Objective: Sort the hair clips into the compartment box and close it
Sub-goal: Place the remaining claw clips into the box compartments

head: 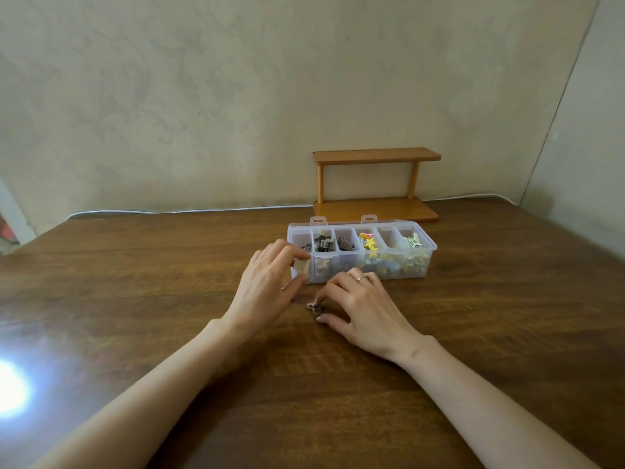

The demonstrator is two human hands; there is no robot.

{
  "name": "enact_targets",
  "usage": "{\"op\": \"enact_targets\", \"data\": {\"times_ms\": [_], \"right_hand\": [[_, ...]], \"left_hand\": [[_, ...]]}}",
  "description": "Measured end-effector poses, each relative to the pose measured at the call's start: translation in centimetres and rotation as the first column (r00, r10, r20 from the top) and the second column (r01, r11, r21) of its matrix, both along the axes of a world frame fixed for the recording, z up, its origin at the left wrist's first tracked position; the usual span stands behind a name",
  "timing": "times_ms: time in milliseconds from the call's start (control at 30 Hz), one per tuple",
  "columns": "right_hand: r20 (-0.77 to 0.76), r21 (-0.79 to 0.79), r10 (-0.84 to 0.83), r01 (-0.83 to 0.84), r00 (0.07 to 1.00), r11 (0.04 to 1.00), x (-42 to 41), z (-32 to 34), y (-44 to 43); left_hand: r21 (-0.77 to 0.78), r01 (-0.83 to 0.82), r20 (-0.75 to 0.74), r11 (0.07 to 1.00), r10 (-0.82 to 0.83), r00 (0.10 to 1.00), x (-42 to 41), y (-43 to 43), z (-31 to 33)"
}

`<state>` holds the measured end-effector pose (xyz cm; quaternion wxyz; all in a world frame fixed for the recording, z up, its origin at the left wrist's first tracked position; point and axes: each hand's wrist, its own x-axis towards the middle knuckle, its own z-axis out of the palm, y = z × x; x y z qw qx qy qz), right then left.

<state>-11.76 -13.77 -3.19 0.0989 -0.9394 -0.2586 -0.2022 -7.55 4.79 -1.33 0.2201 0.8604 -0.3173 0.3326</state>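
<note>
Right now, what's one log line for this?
left hand: pinches beige clip; right hand: at grey clip on table; box: open
</note>
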Motion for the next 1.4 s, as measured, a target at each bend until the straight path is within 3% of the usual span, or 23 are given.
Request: {"op": "enact_targets", "data": {"times_ms": [100, 200, 367, 667, 900, 1067, 1167, 1400], "right_hand": [[-0.003, 0.044, 0.043, -0.043, 0.999, 0.998, -0.1, 0.0, 0.2], [0.005, 0.067, 0.072, -0.072, 0.997, 0.995, -0.2, 0.1, 0.3], [-0.006, 0.082, 0.086, -0.086, 0.996, 0.993, -0.6, 0.6, 0.2], [-0.021, 0.171, 0.085, -0.080, 0.996, 0.982, -0.5, 0.5, -0.2], [-0.039, 0.250, 0.080, -0.068, 0.996, 0.966, -0.6, 0.4, -0.5], [-0.051, 0.373, 0.060, -0.037, 0.997, 0.927, -0.6, 0.6, -0.8], [-0.040, 0.395, 0.026, -0.008, 0.999, 0.919, -0.6, 0.6, -0.9], [0.041, 0.446, -0.020, 0.000, 0.999, 0.895, -0.6, 0.7, -1.3]], "left_hand": [[-0.114, -0.082, 0.047, 0.990, 0.088, 0.995, 0.8, -0.3, 1.3], [-0.156, -0.244, -0.038, 0.957, 0.241, 0.970, 2.9, -0.7, 2.3], [-0.066, -0.343, -0.194, 0.937, 0.325, 0.926, 6.2, -1.6, 3.0], [-0.065, -0.205, -0.262, 0.977, 0.182, 0.948, 5.2, -0.8, 2.5], [-0.113, -0.235, -0.210, 0.965, 0.208, 0.955, 3.1, 1.7, 2.8], [-0.046, -0.167, -0.540, 0.985, 0.116, 0.833, 1.4, 3.3, 2.4], [0.037, -0.086, -0.646, 0.996, 0.090, 0.758, 1.1, 3.6, 1.2], [0.126, -0.044, -0.529, 0.991, 0.105, 0.842, 1.2, 2.5, -0.8]]}}
